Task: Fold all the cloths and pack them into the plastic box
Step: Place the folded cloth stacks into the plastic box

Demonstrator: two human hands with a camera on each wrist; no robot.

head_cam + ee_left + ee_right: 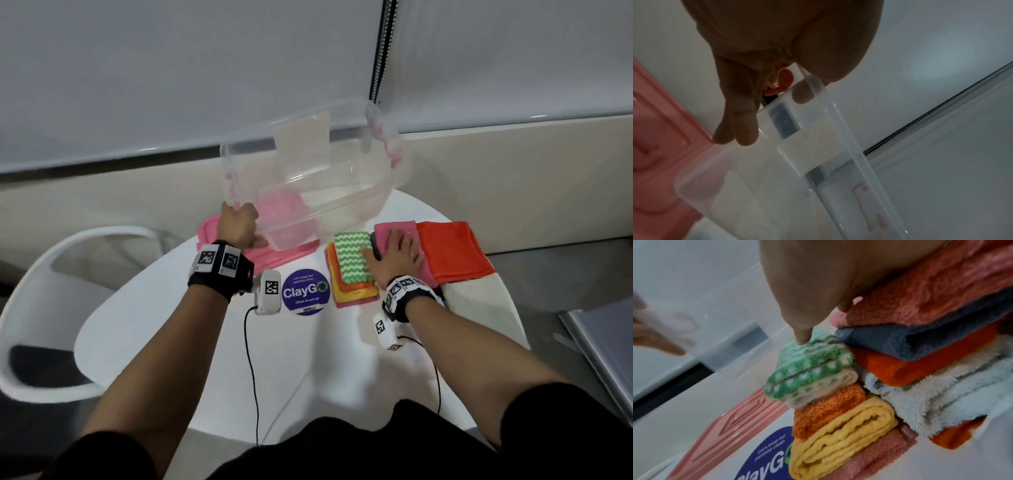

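My left hand [239, 219] grips the near left rim of the clear plastic box [325, 178], which hangs tilted above the table; the left wrist view shows the fingers [735, 129] curled over its end by a pink latch. I see no cloth inside the box. My right hand [394, 246] lies flat on two side-by-side stacks of folded cloths. Its palm is on the pink top cloth [931, 296] and its thumb touches the green-and-white cloth [352, 257]. Below lie orange, yellow [842, 434], blue-grey [920, 340] and white cloths.
The pink lid [274, 260] lies flat under the raised box at the table's back left. An orange cloth [452, 250] spreads to the right of the stacks. A round blue sticker [306, 291] marks the white table [171, 325]. A white chair [51, 274] stands at the left.
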